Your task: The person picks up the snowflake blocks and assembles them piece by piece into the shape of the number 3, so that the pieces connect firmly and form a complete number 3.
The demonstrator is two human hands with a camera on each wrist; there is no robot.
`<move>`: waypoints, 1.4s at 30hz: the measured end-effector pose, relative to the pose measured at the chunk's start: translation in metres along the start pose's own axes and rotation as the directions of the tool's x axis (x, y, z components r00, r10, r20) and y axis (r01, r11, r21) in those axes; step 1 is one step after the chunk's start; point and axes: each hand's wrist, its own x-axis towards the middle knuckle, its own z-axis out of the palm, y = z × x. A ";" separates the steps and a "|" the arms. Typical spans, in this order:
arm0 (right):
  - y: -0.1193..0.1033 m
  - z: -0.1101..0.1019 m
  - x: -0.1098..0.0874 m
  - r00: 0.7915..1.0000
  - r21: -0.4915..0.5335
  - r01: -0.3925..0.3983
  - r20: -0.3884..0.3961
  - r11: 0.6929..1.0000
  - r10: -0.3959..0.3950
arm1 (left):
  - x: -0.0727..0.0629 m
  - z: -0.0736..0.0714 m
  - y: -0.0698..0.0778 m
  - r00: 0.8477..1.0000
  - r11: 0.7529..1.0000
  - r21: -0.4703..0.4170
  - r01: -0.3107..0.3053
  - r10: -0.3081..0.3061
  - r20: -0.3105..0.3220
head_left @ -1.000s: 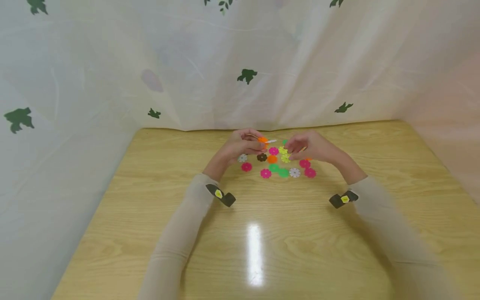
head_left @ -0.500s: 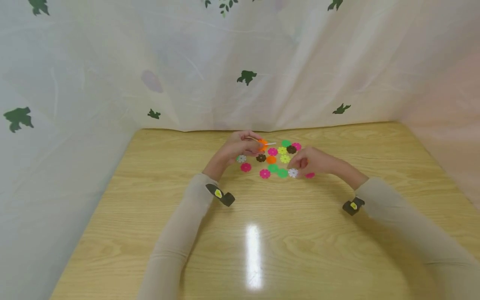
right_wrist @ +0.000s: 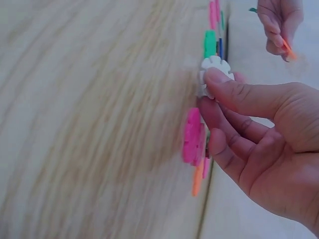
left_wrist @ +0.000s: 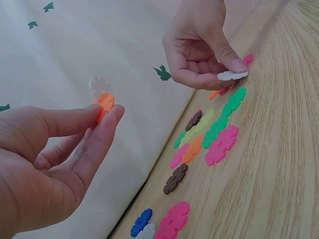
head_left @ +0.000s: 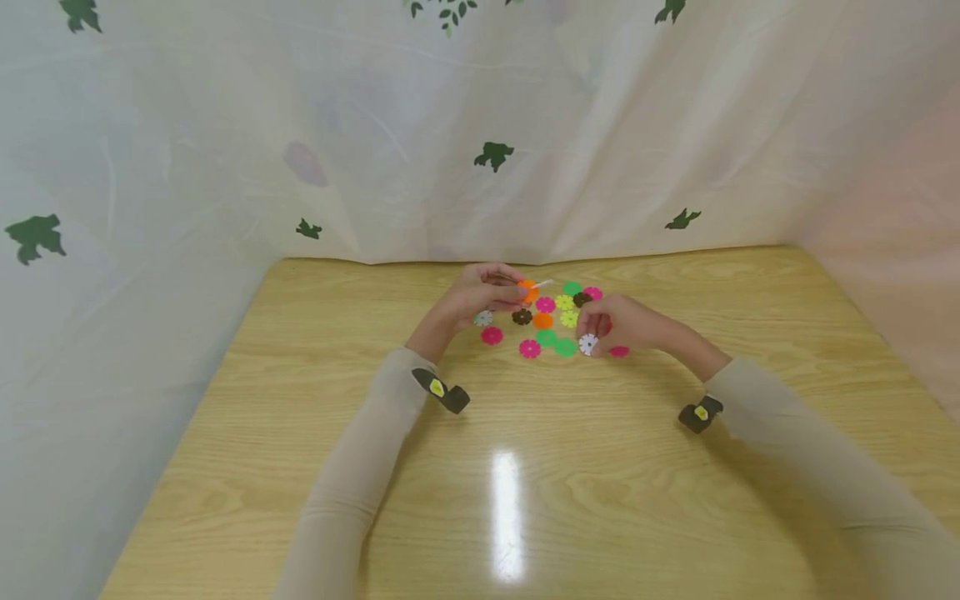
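Note:
My left hand (head_left: 480, 293) pinches an orange flower-shaped plastic disc (left_wrist: 105, 105) between thumb and fingertips, raised over the far part of the table. A pale white disc (left_wrist: 98, 85) stands out from the orange one at an angle, seemingly joined to it. To the right, my right hand (head_left: 628, 323) pinches a white notched disc (right_wrist: 218, 64) between thumb and forefinger. That white disc is tilted up, low over the table, close beside a green disc (head_left: 565, 347). A pink disc (right_wrist: 191, 135) lies below the right hand's fingers.
Several more flower discs lie scattered on the wooden table (head_left: 390, 467), among them a brown one (head_left: 522, 317), a yellow one (head_left: 568, 319), an orange one (head_left: 542, 321) and a blue one (left_wrist: 141, 222). A pale curtain (head_left: 420, 183) hangs along the table's back edge.
My right hand has come down and nearer from the yellow discs to the white disc, then gripped it and tipped it up. The left hand stays in place with its orange and white discs.

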 end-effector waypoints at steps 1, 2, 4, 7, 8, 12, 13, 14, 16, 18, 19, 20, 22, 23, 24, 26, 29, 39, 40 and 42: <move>0.000 0.000 0.000 1.000 0.009 0.008 0.003 1.000 -0.008 | 0.000 0.000 0.000 1.000 1.000 -0.001 -0.003 0.003 0.000; 0.001 -0.001 0.001 1.000 0.019 0.011 0.005 1.000 -0.011 | 0.000 0.000 0.000 1.000 1.000 -0.001 -0.006 0.006 -0.001; 0.001 -0.003 0.002 1.000 0.036 0.022 0.001 0.999 -0.022 | 0.000 0.000 -0.001 1.000 1.000 0.002 -0.010 0.010 -0.005; 0.001 -0.007 0.006 0.999 0.038 0.028 -0.038 0.999 -0.026 | 0.001 -0.001 -0.001 1.000 1.000 0.004 -0.008 0.008 -0.012; 0.000 -0.008 0.007 0.998 0.036 0.024 -0.058 0.999 -0.022 | 0.001 -0.001 -0.001 1.000 1.000 0.007 -0.007 0.007 -0.015; -0.008 -0.015 0.015 0.986 0.133 0.000 -0.166 0.991 0.023 | 0.001 -0.001 -0.002 1.000 1.000 0.015 -0.004 0.004 -0.024; -0.011 -0.016 0.017 0.980 0.178 -0.005 -0.193 0.984 0.040 | 0.001 -0.002 -0.002 1.000 1.000 0.016 -0.003 0.003 -0.028; -0.014 -0.016 0.019 0.973 0.226 -0.008 -0.221 0.974 0.059 | 0.001 -0.002 -0.002 1.000 1.000 0.016 -0.003 0.003 -0.031; -0.021 -0.018 0.024 0.954 0.304 0.002 -0.287 0.953 0.090 | 0.001 -0.002 -0.002 0.999 1.000 0.014 -0.005 0.006 -0.035; -0.028 -0.018 0.028 0.930 0.373 0.022 -0.349 0.928 0.118 | 0.000 -0.003 -0.001 0.999 1.000 0.013 -0.010 0.010 -0.036; -0.031 -0.018 0.029 0.917 0.400 0.035 -0.376 0.916 0.130 | 0.000 -0.003 -0.001 0.999 1.000 0.014 -0.011 0.012 -0.035; -0.032 -0.017 0.031 0.904 0.425 0.051 -0.404 0.904 0.139 | 0.000 -0.003 -0.001 0.999 1.000 0.015 -0.014 0.014 -0.034; -0.035 -0.016 0.033 0.883 0.470 0.090 -0.446 0.878 0.148 | -0.001 -0.003 0.000 0.999 1.000 0.021 -0.016 0.017 -0.034; -0.035 -0.016 0.034 0.876 0.493 0.110 -0.458 0.863 0.150 | -0.001 -0.003 0.000 0.999 1.000 0.022 -0.015 0.016 -0.035; -0.035 -0.015 0.035 0.872 0.516 0.123 -0.464 0.848 0.155 | -0.001 -0.003 0.000 0.999 1.000 0.024 -0.014 0.015 -0.036; -0.033 -0.013 0.038 0.867 0.554 0.143 -0.469 0.820 0.165 | -0.001 -0.004 0.000 0.999 1.000 0.025 -0.015 0.016 -0.039; -0.032 -0.010 0.040 0.868 0.624 0.144 -0.453 0.768 0.206 | 0.000 -0.005 0.000 0.999 1.000 0.024 -0.018 0.019 -0.043; -0.027 -0.006 0.043 0.892 0.776 0.163 -0.380 0.610 0.245 | 0.000 -0.005 -0.001 0.998 1.000 0.021 -0.020 0.021 -0.060; -0.027 -0.005 0.043 0.893 0.777 0.163 -0.378 0.608 0.245 | 0.000 -0.005 -0.001 0.998 1.000 0.023 -0.020 0.021 -0.062; -0.027 -0.005 0.044 0.893 0.776 0.161 -0.377 0.610 0.244 | 0.000 -0.005 -0.001 0.998 0.999 0.025 -0.021 0.023 -0.065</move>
